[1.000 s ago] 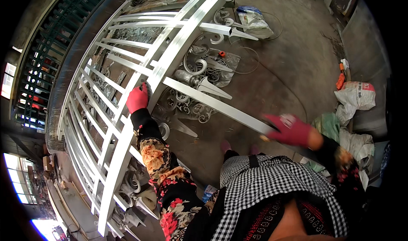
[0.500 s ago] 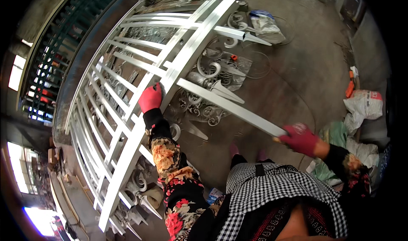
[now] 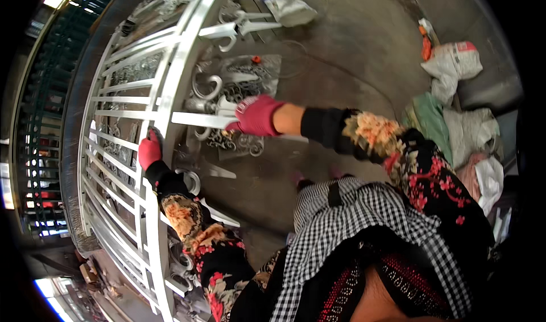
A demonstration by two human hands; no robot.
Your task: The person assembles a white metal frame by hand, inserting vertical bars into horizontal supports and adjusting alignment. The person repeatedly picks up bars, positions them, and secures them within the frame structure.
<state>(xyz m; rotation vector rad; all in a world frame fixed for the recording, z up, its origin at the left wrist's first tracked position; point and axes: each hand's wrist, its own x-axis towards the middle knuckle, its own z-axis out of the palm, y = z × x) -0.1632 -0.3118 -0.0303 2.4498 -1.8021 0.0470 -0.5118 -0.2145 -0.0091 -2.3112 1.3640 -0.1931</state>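
A silver metal railing frame (image 3: 166, 97) with long rails and several crossbars lies across the left half of the view. My right hand (image 3: 256, 116), in a dark red glove, grips the outer end of a square metal bar (image 3: 199, 120). This bar meets the outer rail, and a length in line with it shows among the crossbars. My left hand (image 3: 150, 151), in a red glove with dark fingertips, is closed against the inner rail, just below the bar's line. What its fingers hold, if anything, is hidden.
Scroll-shaped metal ornaments (image 3: 207, 87) and plastic wrapping (image 3: 267, 72) lie beside the frame. A white sack (image 3: 287, 6) stands beyond. At right are another white sack (image 3: 455, 60), a green sack (image 3: 429, 123) and an orange tool (image 3: 425, 43). Dark green racking (image 3: 34, 146) runs along the left.
My right hand has moved left, carrying the bar from apart from the railing up to its outer rail. My left hand stays at the inner rail. The view has shifted.
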